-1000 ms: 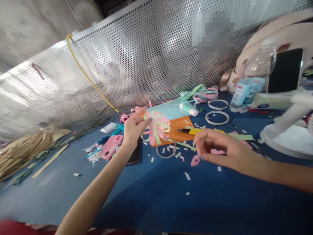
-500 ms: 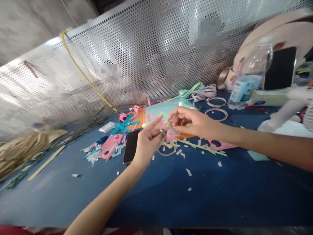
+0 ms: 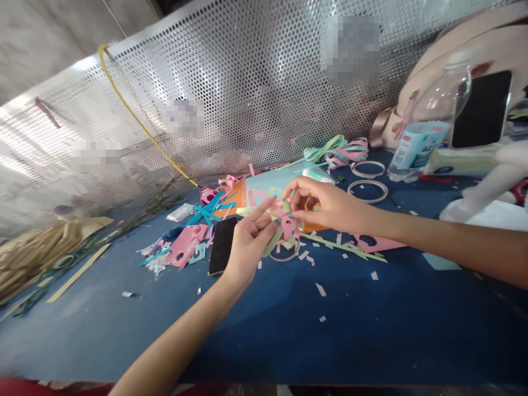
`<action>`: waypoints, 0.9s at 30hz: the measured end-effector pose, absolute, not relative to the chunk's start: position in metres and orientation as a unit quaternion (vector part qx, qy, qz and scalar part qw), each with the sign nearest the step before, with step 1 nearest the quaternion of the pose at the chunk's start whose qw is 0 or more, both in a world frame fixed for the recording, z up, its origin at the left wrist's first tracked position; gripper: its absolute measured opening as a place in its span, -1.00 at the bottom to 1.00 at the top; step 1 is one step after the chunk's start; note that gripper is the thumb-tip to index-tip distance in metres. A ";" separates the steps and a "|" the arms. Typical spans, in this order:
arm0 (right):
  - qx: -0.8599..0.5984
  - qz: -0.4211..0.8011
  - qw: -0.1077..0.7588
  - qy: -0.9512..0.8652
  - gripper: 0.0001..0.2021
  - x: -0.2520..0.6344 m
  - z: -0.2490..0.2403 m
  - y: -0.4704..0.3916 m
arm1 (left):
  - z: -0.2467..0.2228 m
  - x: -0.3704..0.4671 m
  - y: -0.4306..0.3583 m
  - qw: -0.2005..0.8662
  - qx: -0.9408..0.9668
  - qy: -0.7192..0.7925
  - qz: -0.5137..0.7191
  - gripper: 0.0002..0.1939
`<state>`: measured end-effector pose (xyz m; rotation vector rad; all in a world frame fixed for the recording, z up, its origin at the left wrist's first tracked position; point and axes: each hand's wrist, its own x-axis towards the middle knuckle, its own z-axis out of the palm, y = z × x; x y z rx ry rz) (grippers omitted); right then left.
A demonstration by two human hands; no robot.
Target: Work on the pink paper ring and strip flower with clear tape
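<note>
A pink and pale green paper-strip piece (image 3: 289, 224) is held between my hands above the blue table (image 3: 264, 330). My left hand (image 3: 249, 236) pinches it from the left with thumb and fingertips. From the right, my right hand (image 3: 319, 203) grips its upper edge with curled fingers. Under the piece lies a thin ring (image 3: 284, 257), partly hidden. Behind my hands are a light blue sheet (image 3: 268, 180) and orange paper (image 3: 239, 199). Just left of my left hand rests a black phone (image 3: 223, 246).
Blue strips (image 3: 209, 212) and cut pink paper (image 3: 186, 245) lie left. Ribbon bundles (image 3: 348, 151), two rings (image 3: 368, 191) and a plastic bottle (image 3: 429, 121) stand or lie back right. Brown strips (image 3: 53, 245) are far left; paper scraps dot the table.
Both hands keep hold of the paper-strip piece, which has turned slightly so that its pink centre shows more. The view has shifted a little.
</note>
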<state>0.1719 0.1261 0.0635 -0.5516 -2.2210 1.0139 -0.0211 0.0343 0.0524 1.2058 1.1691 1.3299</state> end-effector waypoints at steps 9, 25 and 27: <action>-0.210 0.310 0.313 -0.873 -0.69 0.172 0.071 0.122 | 0.052 -0.022 0.035 0.483 0.491 0.488 0.536 -0.24; -0.109 0.346 0.334 -0.870 -0.74 0.175 0.086 0.126 | 0.052 -0.025 0.035 0.480 0.502 0.475 0.540 -0.29; -0.130 0.327 0.297 -0.888 -0.73 0.174 0.088 0.126 | 0.052 -0.024 0.034 0.472 0.505 0.481 0.538 -0.27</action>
